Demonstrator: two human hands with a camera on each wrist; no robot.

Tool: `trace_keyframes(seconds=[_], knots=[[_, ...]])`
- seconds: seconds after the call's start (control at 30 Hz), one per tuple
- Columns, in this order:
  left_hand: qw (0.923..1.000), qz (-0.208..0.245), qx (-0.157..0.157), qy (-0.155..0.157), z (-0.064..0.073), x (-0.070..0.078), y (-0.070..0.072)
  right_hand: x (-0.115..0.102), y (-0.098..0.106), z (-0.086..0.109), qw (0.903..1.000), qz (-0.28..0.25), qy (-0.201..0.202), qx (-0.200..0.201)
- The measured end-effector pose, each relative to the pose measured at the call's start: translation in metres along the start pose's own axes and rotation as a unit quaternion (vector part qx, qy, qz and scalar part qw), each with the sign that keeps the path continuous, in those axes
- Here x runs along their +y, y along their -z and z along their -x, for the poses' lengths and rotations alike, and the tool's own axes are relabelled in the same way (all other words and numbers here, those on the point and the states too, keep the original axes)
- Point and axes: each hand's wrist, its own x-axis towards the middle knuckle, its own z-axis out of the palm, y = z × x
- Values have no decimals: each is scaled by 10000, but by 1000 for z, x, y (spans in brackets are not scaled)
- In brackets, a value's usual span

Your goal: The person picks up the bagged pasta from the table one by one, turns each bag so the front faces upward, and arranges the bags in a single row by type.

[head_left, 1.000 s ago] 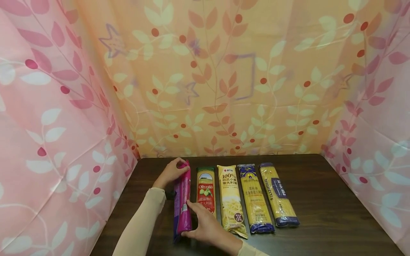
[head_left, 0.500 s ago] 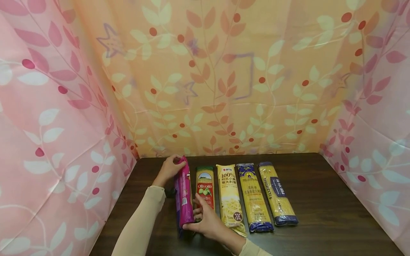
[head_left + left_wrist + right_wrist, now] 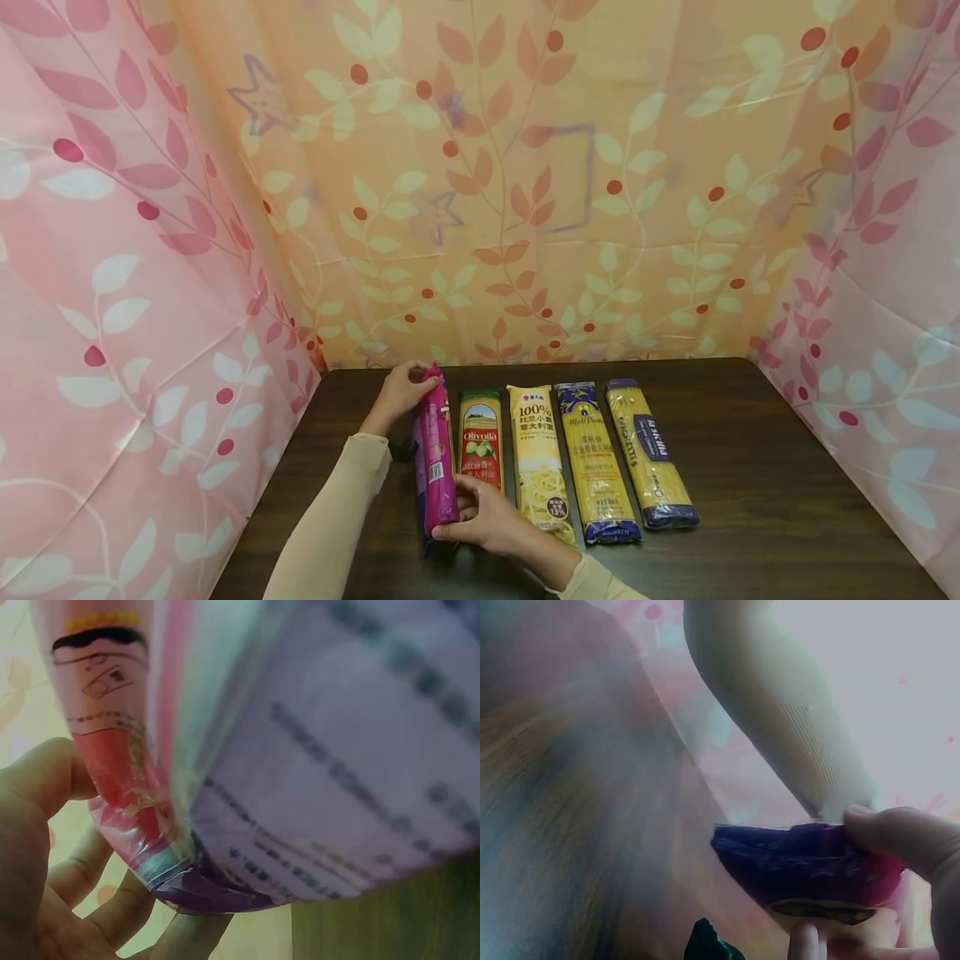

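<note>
Both hands hold a long magenta-and-purple pasta packet [image 3: 437, 442] on edge at the left end of a row of packets. My left hand [image 3: 397, 393] pinches its far end. In the left wrist view the thumb and fingers lie around the crimped end of the packet [image 3: 315, 787], whose pale printed side fills much of the frame. My right hand [image 3: 486, 518] grips the near end. The right wrist view shows the thumb on top of the packet's dark purple end [image 3: 802, 862] and fingers beneath. Right beside it lies a red-and-green Olivoilà pasta packet [image 3: 480, 442], its lower part hidden by the right hand.
Further right lie a yellow-and-white pasta packet [image 3: 537, 458], a blue-ended spaghetti packet [image 3: 597, 467] and a La Sicilia spaghetti packet [image 3: 651, 458]. All rest on a dark wooden table [image 3: 780, 492]. Patterned cloth [image 3: 525, 208] hangs behind and at both sides.
The magenta packet has shifted slightly right, towards the Olivoilà packet, and turned a little. The right hand's fingers have moved in behind its near end; the left hand keeps hold of the far end.
</note>
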Motion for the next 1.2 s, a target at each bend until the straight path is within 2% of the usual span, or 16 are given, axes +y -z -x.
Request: trace_keyframes(seconds=[0.13, 0.3, 0.5, 0.63, 0.83, 1.2], knots=[[9997, 203, 147, 85, -2, 1, 0, 0, 2, 1, 9999, -22, 129, 81], [9990, 355, 241, 103, -4, 1, 1, 1, 4, 2, 9986, -477, 213, 4], [9983, 558, 37, 158, -4, 2, 2, 4, 4, 3, 9965, -806, 185, 157], [9972, 728, -56, 128, -4, 3, 3, 4, 3, 5, 9964, -776, 213, 256], [9925, 1177, -251, 214, -1, 5, 5, 1, 5, 6, 9960, -802, 334, 185], [9899, 1373, -357, 12, 0, 5, 2, 4, 17, 5, 9950, -744, 624, 227]])
